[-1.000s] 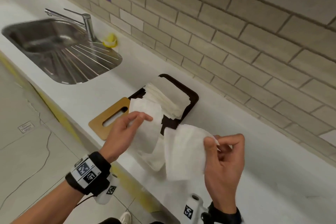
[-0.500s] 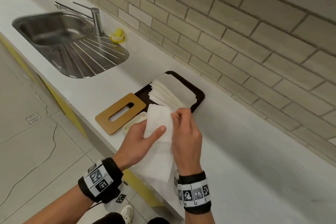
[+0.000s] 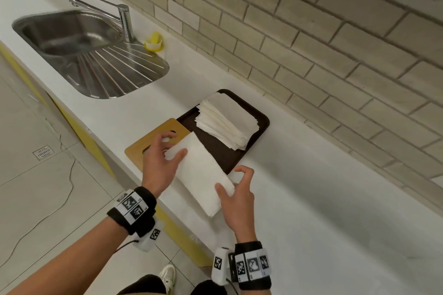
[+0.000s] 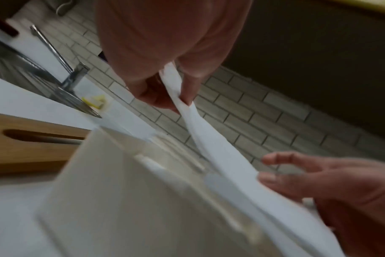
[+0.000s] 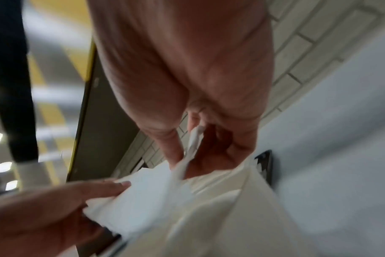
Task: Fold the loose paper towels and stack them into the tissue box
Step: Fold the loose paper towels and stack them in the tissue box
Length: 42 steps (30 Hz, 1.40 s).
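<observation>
We held the folded paper towel [image 3: 201, 175] above the white tissue box [image 4: 125, 200] at the bench [image 3: 323, 211] edge, our right hand [image 3: 237, 201] pinching its near end and our left hand [image 3: 160, 165] pinching the far corner. With so light a grip, we judged it could unfold or snag on the box wall as it went in. Beyond, the wooden slotted lid [image 3: 148, 141] lay beside the dark tray [image 3: 261, 124], which carried the remaining towel stack [image 3: 227, 120]; neither blocked us. The sink [image 3: 72, 36] sat well apart.

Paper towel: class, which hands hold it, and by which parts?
Both hands: the left hand pinches the paper towel's far end, the right hand its near end.
</observation>
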### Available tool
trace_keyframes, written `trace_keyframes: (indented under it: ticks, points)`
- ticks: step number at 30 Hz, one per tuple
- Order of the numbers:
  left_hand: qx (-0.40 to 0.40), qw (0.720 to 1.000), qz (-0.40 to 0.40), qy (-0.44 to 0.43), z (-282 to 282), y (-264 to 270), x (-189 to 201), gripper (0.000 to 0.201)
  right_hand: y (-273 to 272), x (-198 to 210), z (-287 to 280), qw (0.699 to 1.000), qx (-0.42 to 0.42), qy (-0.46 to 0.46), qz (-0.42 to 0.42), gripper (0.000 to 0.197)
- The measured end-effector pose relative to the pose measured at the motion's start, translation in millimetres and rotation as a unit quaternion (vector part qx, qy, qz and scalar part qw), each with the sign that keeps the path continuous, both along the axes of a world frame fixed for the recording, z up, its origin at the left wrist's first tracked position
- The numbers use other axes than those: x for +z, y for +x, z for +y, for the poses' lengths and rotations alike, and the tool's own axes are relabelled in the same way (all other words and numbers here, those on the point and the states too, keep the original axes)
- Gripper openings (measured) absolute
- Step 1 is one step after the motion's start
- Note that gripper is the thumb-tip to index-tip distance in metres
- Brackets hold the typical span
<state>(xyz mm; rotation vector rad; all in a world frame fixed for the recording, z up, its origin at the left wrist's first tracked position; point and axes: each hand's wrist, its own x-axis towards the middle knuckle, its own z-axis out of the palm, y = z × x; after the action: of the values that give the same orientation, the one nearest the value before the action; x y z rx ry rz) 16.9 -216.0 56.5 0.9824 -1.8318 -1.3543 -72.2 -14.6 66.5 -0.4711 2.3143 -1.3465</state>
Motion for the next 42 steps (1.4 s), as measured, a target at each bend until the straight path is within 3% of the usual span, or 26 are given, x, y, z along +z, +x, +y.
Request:
trace_keyframes:
  ticks: [3,6,8,10,13,16,18,19,21,23,26,29,33,37,42]
  points:
    - [-0.052,0.989,-0.108,-0.089,-9,-7,-22,0.046,-4,-20,-11,0.970,-0.005,0.167,0.175,0.046]
    - [-0.119,0.932,-0.274,-0.206,-11,-12,-39,0.045,-4,-36,-24,0.911,0.029,0.296,0.286,0.050]
    - [-0.138,0.901,-0.312,-0.267,-9,-14,-38,0.046,-6,-44,-27,0.897,0.026,0.313,0.311,0.051]
    - [-0.141,0.885,-0.295,-0.332,-4,-16,-32,0.049,-6,-43,-26,0.896,0.004,0.276,0.348,0.043]
    - [-0.175,0.855,-0.305,-0.382,7,-21,-27,0.036,3,-37,-21,0.886,0.065,0.230,0.397,0.008]
    - [-0.259,0.811,-0.431,-0.299,17,-30,-30,0.051,18,-36,-13,0.874,0.191,0.304,0.327,0.056]
    - [-0.283,0.780,-0.488,-0.271,23,-36,-27,0.060,19,-38,2,0.883,0.224,0.301,0.281,0.065]
    - [-0.272,0.783,-0.487,-0.275,25,-39,-22,0.060,16,-38,12,0.896,0.218,0.269,0.277,0.060]
    - [-0.240,0.804,-0.435,-0.328,39,-47,-10,0.049,8,-32,44,0.934,0.160,0.182,0.263,0.045]
    - [-0.215,0.837,-0.331,-0.380,69,-54,2,0.036,-1,-27,89,0.958,0.081,0.113,0.252,0.032]
    - [-0.245,0.870,-0.210,-0.373,129,-68,13,0.024,-14,-24,166,0.965,-0.020,0.071,0.253,0.020]
    - [-0.331,0.870,-0.170,-0.323,196,-89,3,0.017,-23,-25,254,0.960,-0.110,0.063,0.248,0.013]
    - [-0.458,0.814,-0.237,-0.265,307,-116,-25,0.014,-38,-45,392,0.950,-0.225,0.132,0.173,0.014]
    - [-0.550,0.739,-0.290,-0.261,417,-141,-58,0.037,-68,-80,511,0.918,-0.283,0.262,0.098,0.020]
    - [-0.552,0.708,-0.352,-0.265,532,-159,-96,0.083,-95,-107,573,0.891,-0.220,0.398,0.014,0.071]
